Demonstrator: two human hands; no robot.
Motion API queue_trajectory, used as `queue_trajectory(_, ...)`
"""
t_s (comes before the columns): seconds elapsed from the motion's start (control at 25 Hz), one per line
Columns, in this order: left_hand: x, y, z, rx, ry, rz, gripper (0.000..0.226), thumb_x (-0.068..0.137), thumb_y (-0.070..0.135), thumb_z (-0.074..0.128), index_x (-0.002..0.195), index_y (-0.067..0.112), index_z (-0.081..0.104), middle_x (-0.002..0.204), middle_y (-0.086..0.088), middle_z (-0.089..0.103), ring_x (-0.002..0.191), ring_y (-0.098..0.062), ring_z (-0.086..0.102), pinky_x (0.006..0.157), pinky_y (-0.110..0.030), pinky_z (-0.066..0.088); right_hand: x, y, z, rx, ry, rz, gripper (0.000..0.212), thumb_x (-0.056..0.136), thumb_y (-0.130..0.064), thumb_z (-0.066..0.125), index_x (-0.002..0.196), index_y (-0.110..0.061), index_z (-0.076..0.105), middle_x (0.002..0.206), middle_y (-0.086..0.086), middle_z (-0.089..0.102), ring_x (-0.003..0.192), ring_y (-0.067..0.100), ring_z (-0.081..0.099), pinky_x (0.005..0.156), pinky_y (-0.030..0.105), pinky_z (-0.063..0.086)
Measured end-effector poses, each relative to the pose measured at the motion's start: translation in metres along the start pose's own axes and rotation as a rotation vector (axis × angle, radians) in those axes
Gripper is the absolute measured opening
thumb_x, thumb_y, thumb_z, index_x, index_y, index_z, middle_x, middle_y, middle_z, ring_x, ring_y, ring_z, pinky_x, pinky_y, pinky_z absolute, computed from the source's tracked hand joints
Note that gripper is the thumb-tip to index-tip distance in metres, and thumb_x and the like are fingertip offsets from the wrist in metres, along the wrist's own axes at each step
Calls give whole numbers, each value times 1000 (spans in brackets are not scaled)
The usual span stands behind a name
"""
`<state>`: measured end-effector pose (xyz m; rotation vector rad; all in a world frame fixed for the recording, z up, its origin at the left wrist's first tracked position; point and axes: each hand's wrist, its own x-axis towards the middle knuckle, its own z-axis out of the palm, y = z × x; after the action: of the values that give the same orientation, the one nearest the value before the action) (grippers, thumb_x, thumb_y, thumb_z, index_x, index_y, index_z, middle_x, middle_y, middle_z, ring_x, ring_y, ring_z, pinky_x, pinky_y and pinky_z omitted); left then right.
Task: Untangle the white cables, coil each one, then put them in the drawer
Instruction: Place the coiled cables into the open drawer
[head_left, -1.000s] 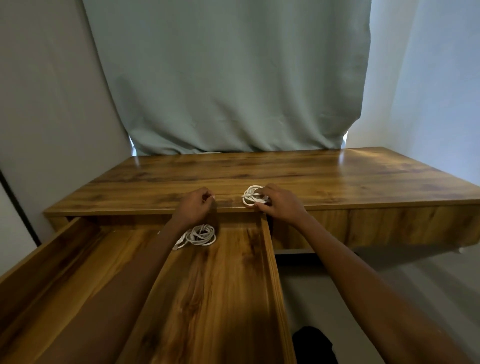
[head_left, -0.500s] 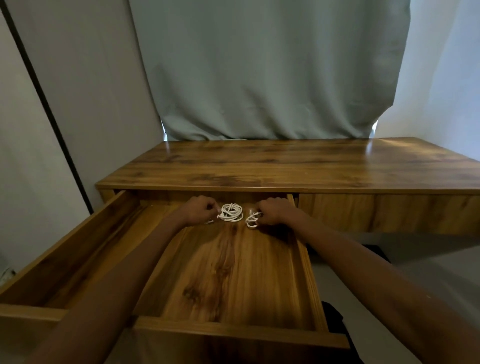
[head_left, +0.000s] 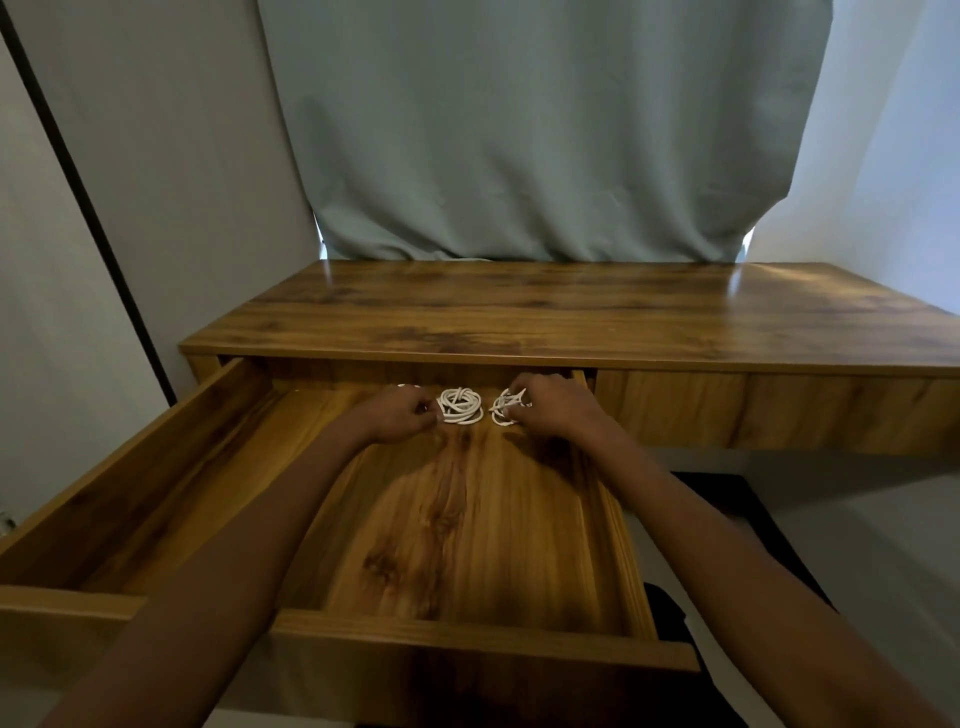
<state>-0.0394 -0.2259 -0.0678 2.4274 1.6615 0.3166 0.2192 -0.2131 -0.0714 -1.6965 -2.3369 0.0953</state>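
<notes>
A big brown wooden drawer (head_left: 130, 467) is pulled out wide from under the shiny brown wooden desk (head_left: 571, 312). At the back of the drawer floor, the left hand (head_left: 397, 415) is seen w/ fingers curled in, tips right at the left edge of a round white cable coil (head_left: 460, 406); a real grip can't be told. The coil is laid flat on the wood. Just beside it, not touching, a 2nd, smaller white cable bundle (head_left: 503, 408) is pinched by the curled fingers of the right hand (head_left: 550, 408). Behind the desk, a pale green cloth curtain (head_left: 519, 130) is hung.
</notes>
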Motion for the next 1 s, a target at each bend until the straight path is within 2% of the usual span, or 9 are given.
queue_trajectory(0.12,-35,25,-15,14,79,36,29,100,32,55,119,14,66,113,0,66,101,-18,61,81,-29,45,-72,-28,-32,220,-46,-107,56,93,-64,55,138,-30,55,134,-5,63,119,16,60,89,34,47)
queue_trajectory(0.2,-75,46,-14,-63,182,76,33,101,38,51,124,17,63,113,5,63,98,-9,57,75,-23,42,-125,-51,-50,321,-245,-200,76,85,-74,54,149,-34,43,146,-9,54,128,13,54,97,32,45)
queue_trajectory(0.28,-115,60,-4,-147,193,123,39,101,47,46,128,22,60,121,8,63,101,-4,57,78,-19,45,-170,-66,-57,302,-457,-267,97,75,-81,55,157,-40,23,160,-13,35,140,12,41,105,32,39)
queue_trajectory(0.32,-135,64,3,-160,163,142,42,101,52,43,130,25,58,125,9,61,104,-2,57,83,-23,47,-188,-71,-58,258,-516,-293,103,73,-83,56,158,-42,15,164,-15,27,144,12,35,108,34,38)
queue_trajectory(0.4,-170,67,14,-132,122,142,50,98,63,36,134,33,52,134,13,57,113,-1,55,93,-32,48,-214,-79,-56,169,-531,-333,106,73,-85,56,158,-44,7,165,-16,21,145,13,33,111,38,38)
queue_trajectory(0.52,-211,73,25,-66,234,148,55,99,65,27,141,34,46,144,12,52,128,-5,48,106,-36,39,-234,-90,-44,-32,-321,-362,100,80,-86,45,159,-39,5,168,-11,16,148,18,31,115,44,35)
queue_trajectory(0.68,-236,80,60,208,511,53,64,101,62,18,145,25,45,153,2,44,146,-19,32,121,-45,19,-250,-105,-6,-205,-52,-250,91,92,-81,19,161,-23,3,170,1,5,154,25,16,123,51,20)
queue_trajectory(0.8,-237,76,79,372,706,38,62,103,57,22,146,18,47,155,-4,42,148,-25,30,120,-50,19,-255,-108,18,-210,134,-219,90,95,-79,12,161,-19,10,170,4,10,154,28,18,123,52,19)
queue_trajectory(1.0,-226,69,89,519,919,63,62,102,52,36,150,13,42,160,-11,33,149,-31,27,119,-54,21,-250,-103,29,-319,361,-222,96,93,-82,15,160,-13,20,168,10,19,153,32,22,122,55,20)
